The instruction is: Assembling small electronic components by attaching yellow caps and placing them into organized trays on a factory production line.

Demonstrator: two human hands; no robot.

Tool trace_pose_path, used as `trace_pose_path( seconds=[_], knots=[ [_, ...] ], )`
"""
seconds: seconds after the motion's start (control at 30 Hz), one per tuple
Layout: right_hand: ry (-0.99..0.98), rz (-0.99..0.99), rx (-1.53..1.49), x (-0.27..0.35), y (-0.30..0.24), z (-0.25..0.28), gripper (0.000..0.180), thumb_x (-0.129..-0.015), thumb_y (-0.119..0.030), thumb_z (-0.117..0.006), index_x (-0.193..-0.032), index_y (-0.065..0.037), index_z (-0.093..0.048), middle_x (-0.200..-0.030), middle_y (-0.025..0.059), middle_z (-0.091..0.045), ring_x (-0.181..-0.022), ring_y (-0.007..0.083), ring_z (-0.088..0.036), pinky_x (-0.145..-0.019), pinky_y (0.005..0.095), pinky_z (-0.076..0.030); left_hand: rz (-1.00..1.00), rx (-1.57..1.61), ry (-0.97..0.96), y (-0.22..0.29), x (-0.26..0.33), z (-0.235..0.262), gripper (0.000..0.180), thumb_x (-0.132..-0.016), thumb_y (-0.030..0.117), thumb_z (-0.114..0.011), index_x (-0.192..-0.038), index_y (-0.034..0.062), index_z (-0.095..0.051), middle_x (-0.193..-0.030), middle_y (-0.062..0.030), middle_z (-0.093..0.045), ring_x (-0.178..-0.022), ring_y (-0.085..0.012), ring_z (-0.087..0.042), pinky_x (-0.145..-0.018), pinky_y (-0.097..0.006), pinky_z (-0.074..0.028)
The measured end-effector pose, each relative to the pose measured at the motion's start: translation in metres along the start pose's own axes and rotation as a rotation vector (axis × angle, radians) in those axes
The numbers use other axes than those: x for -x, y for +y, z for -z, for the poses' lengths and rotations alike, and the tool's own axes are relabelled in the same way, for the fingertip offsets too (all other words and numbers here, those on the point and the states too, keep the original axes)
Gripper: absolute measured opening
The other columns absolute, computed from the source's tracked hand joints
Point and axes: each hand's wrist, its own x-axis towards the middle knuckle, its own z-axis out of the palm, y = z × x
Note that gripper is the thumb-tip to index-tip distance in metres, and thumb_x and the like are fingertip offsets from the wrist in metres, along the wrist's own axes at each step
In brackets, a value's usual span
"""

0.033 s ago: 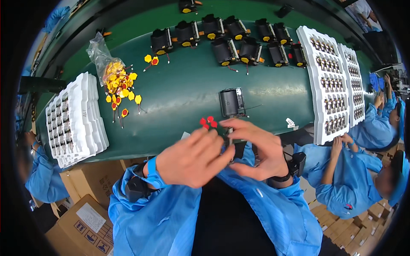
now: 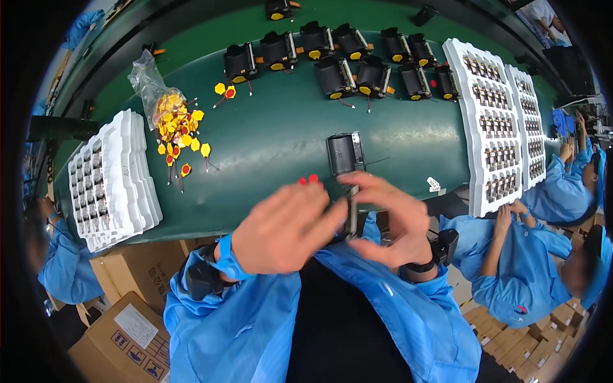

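In front of my body, my right hand (image 2: 394,223) pinches a small dark part with a silvery edge (image 2: 352,210) between thumb and fingers. My left hand (image 2: 281,223) comes up against the part's left side, its fingers curled and smeared by motion. Whether they grip the part is unclear. Just beyond my left fingers lie red round pads (image 2: 313,179), partly covered by the hand. A black plastic housing (image 2: 345,153) with a thin wire rests on the green table just past my right fingertips.
Yellow hexagonal pieces with wires (image 2: 175,124) spill from a clear bag (image 2: 153,80) at left. Black housings (image 2: 335,76) line the far side. White trays of small parts stand at left (image 2: 137,191) and right (image 2: 472,134). A co-worker in blue (image 2: 517,274) sits at right; cardboard boxes (image 2: 121,338) stand lower left.
The dark part has turned, so its silvery edge now shows upright. My left hand has shifted slightly up and left, covering more of the red pads.
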Motion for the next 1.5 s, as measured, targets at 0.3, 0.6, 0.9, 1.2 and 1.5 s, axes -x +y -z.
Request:
trace_pose_path(
  seconds=[0.3,0.6,0.9,1.2,1.5],
  knots=[
    [0.222,0.085,0.018,-0.012,0.028,0.042,0.054,-0.064,-0.001,-0.081,-0.114,0.010,-0.061,-0.130,0.0330,-0.060,-0.125,0.0404,-0.059,-0.107,0.0476,-0.044,0.459,0.293,0.046,-0.030,-0.030,-0.072,0.082,-0.064,-0.003,-0.077,-0.137,-0.0025,-0.041,-0.138,-0.0250,-0.047,-0.133,-0.0488,-0.042,-0.108,-0.049,-0.041],
    [0.018,0.087,0.083,-0.019,0.016,0.058,0.047,-0.063,-0.002,-0.081,-0.106,0.008,-0.067,-0.125,0.0273,-0.065,-0.123,0.0415,-0.061,-0.106,0.0488,-0.046,0.356,0.245,-0.023,-0.012,-0.046,-0.028,0.082,-0.056,0.002,-0.075,-0.132,-0.0052,-0.048,-0.124,-0.0220,-0.053,-0.110,-0.0419,-0.051,-0.095,-0.047,-0.045],
    [-0.115,0.031,0.225,-0.026,0.009,0.061,0.046,-0.063,-0.004,-0.081,-0.106,0.004,-0.067,-0.129,0.0230,-0.064,-0.122,0.0392,-0.062,-0.107,0.0468,-0.046,0.323,0.215,-0.054,-0.015,-0.051,-0.022,0.083,-0.055,0.002,-0.077,-0.132,-0.0060,-0.048,-0.121,-0.0213,-0.055,-0.107,-0.0401,-0.052,-0.091,-0.046,-0.046],
    [-0.215,0.031,0.259,-0.034,0.018,0.069,0.043,-0.063,-0.007,-0.082,-0.104,0.000,-0.073,-0.130,0.0249,-0.063,-0.113,0.0389,-0.066,-0.097,0.0415,-0.052,0.372,0.382,0.027,-0.023,-0.049,-0.024,0.075,-0.057,0.004,-0.079,-0.127,-0.0003,-0.055,-0.109,-0.0176,-0.061,-0.099,-0.0366,-0.057,-0.080,-0.041,-0.051],
    [-0.182,0.075,0.317,-0.036,0.010,0.069,0.041,-0.063,-0.011,-0.082,-0.101,0.000,-0.074,-0.125,0.0262,-0.065,-0.103,0.0376,-0.070,-0.087,0.0391,-0.056,0.477,0.664,0.150,-0.038,-0.045,-0.031,0.062,-0.056,0.009,-0.086,-0.112,-0.0026,-0.064,-0.093,-0.0172,-0.064,-0.085,-0.0295,-0.065,-0.078,-0.037,-0.056]
  ],
)
